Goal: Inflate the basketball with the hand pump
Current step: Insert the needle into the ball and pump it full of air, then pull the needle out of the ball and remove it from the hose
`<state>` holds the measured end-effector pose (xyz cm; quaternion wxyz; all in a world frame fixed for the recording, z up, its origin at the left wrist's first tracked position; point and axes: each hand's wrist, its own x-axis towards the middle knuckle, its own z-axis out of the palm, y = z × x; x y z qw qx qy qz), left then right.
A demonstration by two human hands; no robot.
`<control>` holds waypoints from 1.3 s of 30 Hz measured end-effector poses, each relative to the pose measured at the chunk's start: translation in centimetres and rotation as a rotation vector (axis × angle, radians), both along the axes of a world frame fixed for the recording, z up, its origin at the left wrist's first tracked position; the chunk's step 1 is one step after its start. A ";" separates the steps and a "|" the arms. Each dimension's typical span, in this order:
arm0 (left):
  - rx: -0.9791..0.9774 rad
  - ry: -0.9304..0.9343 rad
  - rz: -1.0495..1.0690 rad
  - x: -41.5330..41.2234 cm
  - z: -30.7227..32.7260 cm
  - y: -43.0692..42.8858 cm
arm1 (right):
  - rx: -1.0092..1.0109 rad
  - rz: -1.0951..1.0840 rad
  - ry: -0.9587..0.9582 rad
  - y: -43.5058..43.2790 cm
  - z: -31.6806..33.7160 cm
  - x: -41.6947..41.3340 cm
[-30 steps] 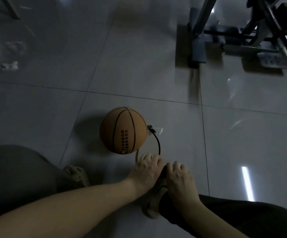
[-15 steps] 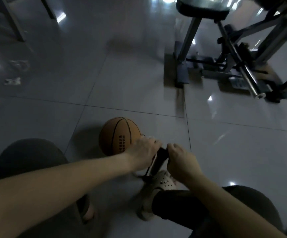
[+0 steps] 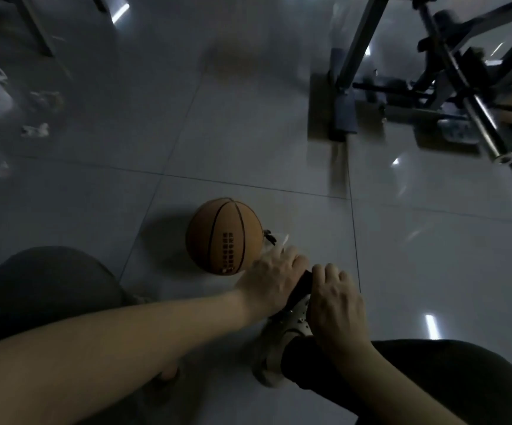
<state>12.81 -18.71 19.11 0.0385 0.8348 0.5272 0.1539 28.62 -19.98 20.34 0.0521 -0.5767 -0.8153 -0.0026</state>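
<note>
A dim room with a glossy grey tiled floor; a metal exercise frame stands well away at the upper right. An orange basketball rests on the floor near the centre, just ahead of and to the left of both hands. It looks round and matte, with dark seams and a block of small dark print facing the camera; how firm it is cannot be judged. At its right side a small dark fitting meets the ball, probably the pump's hose end, though the hose itself is mostly hidden. The left hand is closed over one end of a black pump handle, and the right hand is closed over the other end, knuckles up, side by side. The left hand is nearer the ball. The pump's body is hidden beneath the hands; judging by the grip, it stands upright, so the coming stroke runs up and down. A pale shoe sits directly below the hands, likely steadying the pump's base.
</note>
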 end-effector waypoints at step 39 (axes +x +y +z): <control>-0.513 0.337 0.131 -11.9 -3.4 10.5 | -0.661 0.018 -0.044 11.1 -0.7 -5.2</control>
